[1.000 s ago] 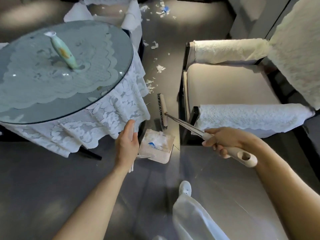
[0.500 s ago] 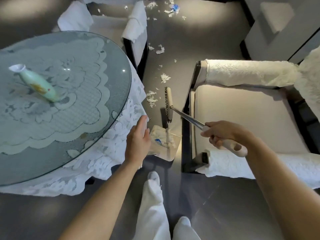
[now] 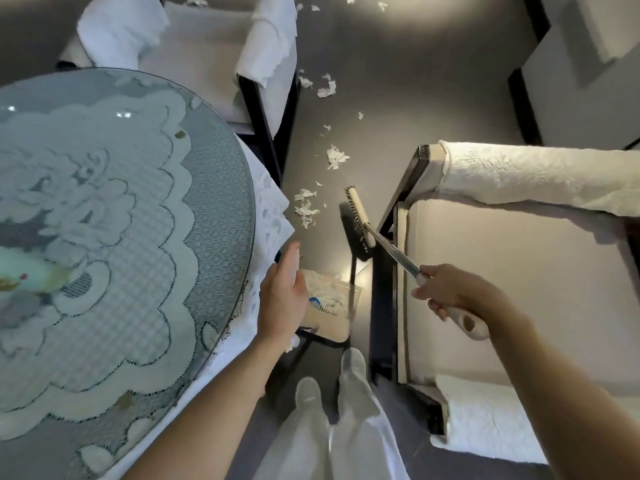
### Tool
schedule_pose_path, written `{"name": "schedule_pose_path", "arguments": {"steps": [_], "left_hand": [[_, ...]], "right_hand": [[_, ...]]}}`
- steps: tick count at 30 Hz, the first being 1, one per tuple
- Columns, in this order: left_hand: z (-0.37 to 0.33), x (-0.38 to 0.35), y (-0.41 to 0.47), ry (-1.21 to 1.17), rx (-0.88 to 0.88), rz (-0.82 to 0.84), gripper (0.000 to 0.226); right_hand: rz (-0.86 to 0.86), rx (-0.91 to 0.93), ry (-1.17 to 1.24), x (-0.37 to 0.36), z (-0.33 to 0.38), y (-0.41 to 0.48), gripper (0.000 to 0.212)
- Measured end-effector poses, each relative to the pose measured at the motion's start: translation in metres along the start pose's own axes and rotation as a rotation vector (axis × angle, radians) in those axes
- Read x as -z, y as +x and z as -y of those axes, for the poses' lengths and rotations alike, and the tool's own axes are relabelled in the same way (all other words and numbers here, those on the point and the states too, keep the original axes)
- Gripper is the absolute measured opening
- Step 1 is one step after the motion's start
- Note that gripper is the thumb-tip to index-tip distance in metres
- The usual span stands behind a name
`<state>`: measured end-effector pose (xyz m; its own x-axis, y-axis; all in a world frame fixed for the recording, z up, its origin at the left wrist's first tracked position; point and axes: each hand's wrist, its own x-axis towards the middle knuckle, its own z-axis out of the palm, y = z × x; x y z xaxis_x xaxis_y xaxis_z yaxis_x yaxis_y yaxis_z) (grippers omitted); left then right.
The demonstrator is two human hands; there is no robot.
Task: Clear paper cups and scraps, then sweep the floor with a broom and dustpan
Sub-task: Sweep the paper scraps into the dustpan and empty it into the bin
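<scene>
Shifted since half a second ago: table [image 3: 221,188] is seen filling more of the left side, vase [image 3: 27,271] is pushed to the left edge and blurred, both shoes [image 3: 308,389] are seen just behind the dustpan [image 3: 334,306]. Broom [image 3: 358,220] is gripped by the right hand [image 3: 450,292] at the pale end of its metal shaft, fingers curled round it. Its head is held ahead and left of that hand, just beside the armchair [image 3: 502,271] frame; floor [image 3: 398,98] contact cannot be told. Dustpan is held low by the left hand [image 3: 282,299], partly hidden under it; thumb is stretched forward, fingers are hidden. White paper and a blue piece are heaped in the pan. Loose scraps [image 3: 306,211] are strewn just left of the broom head and further ahead, apart from the bristles.
</scene>
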<state>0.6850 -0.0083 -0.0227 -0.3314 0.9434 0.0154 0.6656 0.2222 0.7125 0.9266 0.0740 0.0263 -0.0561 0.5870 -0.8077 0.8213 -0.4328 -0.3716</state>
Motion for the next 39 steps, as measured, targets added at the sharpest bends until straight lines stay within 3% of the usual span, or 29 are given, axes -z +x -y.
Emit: {"name": "schedule_pose_path", "arguments": {"steps": [4, 9, 13, 16, 22, 25, 31, 35, 39], "left_hand": [[-0.003, -0.008, 0.017, -0.086, 0.156, -0.089, 0.045], [-0.008, -0.012, 0.025, -0.077, 0.195, -0.111, 0.043], [-0.012, -0.006, 0.021, -0.07, 0.215, -0.088, 0.046], [-0.016, -0.004, 0.017, -0.056, 0.223, -0.101, 0.047], [-0.013, -0.013, 0.021, -0.001, 0.27, -0.151, 0.042], [-0.011, -0.019, 0.032, -0.027, 0.304, -0.158, 0.042], [-0.001, -0.02, 0.046, -0.1, 0.331, -0.125, 0.042], [-0.005, -0.019, 0.044, -0.059, 0.307, -0.151, 0.041], [-0.017, -0.022, 0.038, -0.068, 0.289, -0.15, 0.041]], "right_hand": [[0.069, 0.022, -0.071, 0.0, 0.01, 0.03, 0.035], [0.212, -0.025, 0.143, 0.012, 0.019, 0.043, 0.031], [0.288, -0.004, 0.181, 0.031, 0.028, 0.033, 0.027], [0.297, 0.053, 0.071, 0.038, 0.039, 0.029, 0.03], [0.279, 0.17, -0.189, 0.029, 0.068, 0.049, 0.057], [0.245, 0.214, -0.378, 0.017, 0.079, 0.062, 0.056], [0.317, 0.181, -0.502, 0.01, 0.066, 0.058, 0.045], [0.412, 0.127, -0.474, 0.03, 0.045, 0.037, 0.041], [0.422, 0.068, -0.275, 0.062, 0.027, 0.026, 0.048]]}}
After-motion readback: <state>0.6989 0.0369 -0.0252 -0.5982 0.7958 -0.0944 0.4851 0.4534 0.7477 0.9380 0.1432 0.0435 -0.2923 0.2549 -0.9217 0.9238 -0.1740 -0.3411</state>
